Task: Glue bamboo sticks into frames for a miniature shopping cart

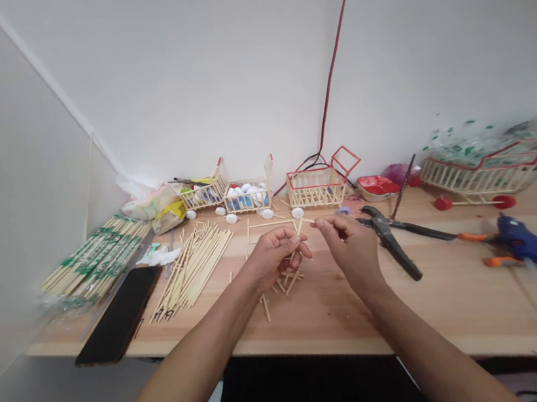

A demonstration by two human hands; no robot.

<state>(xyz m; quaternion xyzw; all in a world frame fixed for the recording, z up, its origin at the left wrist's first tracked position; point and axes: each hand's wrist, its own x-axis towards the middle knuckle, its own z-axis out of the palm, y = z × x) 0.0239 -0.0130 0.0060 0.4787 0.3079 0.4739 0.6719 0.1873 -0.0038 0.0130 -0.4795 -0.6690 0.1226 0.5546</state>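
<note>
My left hand (275, 253), closed, pinches a thin wooden stick (299, 226) that tilts up between thumb and fingers. Facing it, my right hand (353, 246) is closed too, with thumb and index finger pinching a short wooden stick (307, 221). The inner ends of the two sticks meet or nearly meet; I cannot tell whether they touch. Below my left hand lie several short cut sticks (265, 308), partly hidden by it. Just behind the hands, a few sticks (266, 224) lie at right angles on the table (324, 325).
Long loose sticks (198, 266), a black phone (120, 316) and packaged chopsticks (102, 256) lie left. Small stick-built carts (316, 188) line the wall. To the right are black-handled pliers (393, 244), a red-stained tray (378, 188), a blue glue gun (525, 239) and a larger cart (468, 178).
</note>
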